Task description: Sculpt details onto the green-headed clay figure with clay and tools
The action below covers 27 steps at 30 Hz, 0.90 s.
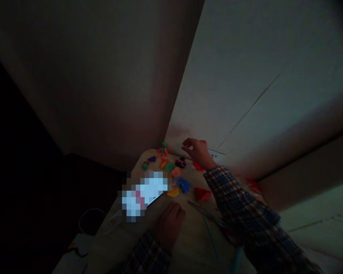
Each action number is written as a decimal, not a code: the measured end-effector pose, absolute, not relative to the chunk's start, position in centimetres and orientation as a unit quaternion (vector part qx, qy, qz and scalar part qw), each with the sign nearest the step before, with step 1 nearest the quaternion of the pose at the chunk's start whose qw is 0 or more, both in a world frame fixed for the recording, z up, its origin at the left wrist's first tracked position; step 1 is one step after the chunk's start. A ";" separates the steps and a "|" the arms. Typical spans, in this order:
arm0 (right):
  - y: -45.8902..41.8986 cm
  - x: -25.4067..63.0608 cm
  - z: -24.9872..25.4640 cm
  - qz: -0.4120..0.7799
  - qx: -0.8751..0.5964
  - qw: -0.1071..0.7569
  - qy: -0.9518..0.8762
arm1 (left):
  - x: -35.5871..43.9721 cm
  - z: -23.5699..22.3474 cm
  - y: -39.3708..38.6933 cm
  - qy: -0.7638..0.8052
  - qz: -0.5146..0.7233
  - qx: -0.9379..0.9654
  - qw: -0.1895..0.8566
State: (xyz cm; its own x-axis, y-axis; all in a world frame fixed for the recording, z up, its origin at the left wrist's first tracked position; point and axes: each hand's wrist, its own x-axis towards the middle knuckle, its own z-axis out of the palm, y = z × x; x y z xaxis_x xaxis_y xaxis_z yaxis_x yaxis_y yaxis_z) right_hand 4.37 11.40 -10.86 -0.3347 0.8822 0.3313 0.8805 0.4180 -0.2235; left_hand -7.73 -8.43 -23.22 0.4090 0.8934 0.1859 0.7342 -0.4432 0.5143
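My left hand (170, 222) rests on the wooden table (148, 232) with its fingers curled, just below a lit, blurred-out screen (154, 188). My right hand (197, 150) is raised over the far right part of the table, in front of the wall. Its thumb and fingers come together in a pinch; anything between them is too dark and small to make out. A small green and orange clay-like figure (163, 149) stands at the far corner. Soft lumps or packets lie nearby: green (169, 166), orange (177, 172), yellow (173, 191), blue (184, 185) and red (202, 194).
Scissors (201, 209) and a thin teal stick (210, 236) lie under and beside my right forearm. A purple piece (152, 159) and a dark pink-marked piece (180, 163) are at the back. Walls (231, 76) meet behind the table. The scene is dim.
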 end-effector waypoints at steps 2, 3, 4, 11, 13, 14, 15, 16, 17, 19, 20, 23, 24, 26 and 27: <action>8.8 7.2 -9.8 0.031 -0.522 0.265 -0.810 | -7.9 -23.3 -8.3 0.490 0.230 0.822 0.177; 7.2 8.7 -9.5 0.040 -0.518 0.288 -0.804 | -8.0 -23.4 -8.3 0.491 0.234 0.821 0.177; 5.5 10.2 -9.4 0.050 -0.513 0.300 -0.802 | -8.0 -23.5 -8.2 0.491 0.239 0.818 0.180; -6.4 19.1 -13.5 0.088 -0.610 0.368 -0.696 | -8.7 -24.0 -7.6 0.470 0.324 0.803 0.172; -8.8 20.5 -16.1 0.107 -0.625 0.389 -0.668 | -9.2 -24.1 -7.6 0.444 0.389 0.798 0.125; -9.8 21.0 -17.4 0.118 -0.634 0.397 -0.654 | -9.4 -24.1 -7.6 0.437 0.406 0.796 0.104; -10.5 21.2 -18.7 0.127 -0.639 0.405 -0.642 | -9.7 -24.0 -7.7 0.434 0.411 0.797 0.091; -11.1 21.2 -19.9 0.134 -0.638 0.409 -0.638 | -9.8 -23.9 -7.8 0.434 0.410 0.798 0.082; -11.6 21.1 -20.8 0.137 -0.630 0.404 -0.649 | -10.0 -23.8 -7.8 0.436 0.410 0.798 0.072; -12.1 20.7 -22.1 0.110 -0.609 0.383 -0.686 | -10.0 -23.7 -7.9 0.443 0.409 0.795 0.063; -12.2 20.6 -22.4 0.106 -0.608 0.357 -0.701 | -10.0 -23.6 -8.0 0.448 0.406 0.794 0.062; -12.2 20.6 -22.7 0.099 -0.597 0.327 -0.725 | -10.1 -23.6 -8.0 0.466 0.409 0.783 0.038; -12.1 20.8 -22.8 0.101 -0.593 0.325 -0.730 | -10.2 -23.6 -8.0 0.474 0.405 0.781 0.031; -11.8 21.6 -23.0 0.104 -0.584 0.321 -0.738 | -10.4 -23.5 -7.9 0.475 0.390 0.788 0.028; -11.7 22.0 -23.2 0.102 -0.584 0.321 -0.738 | -10.5 -23.4 -7.8 0.474 0.383 0.792 0.025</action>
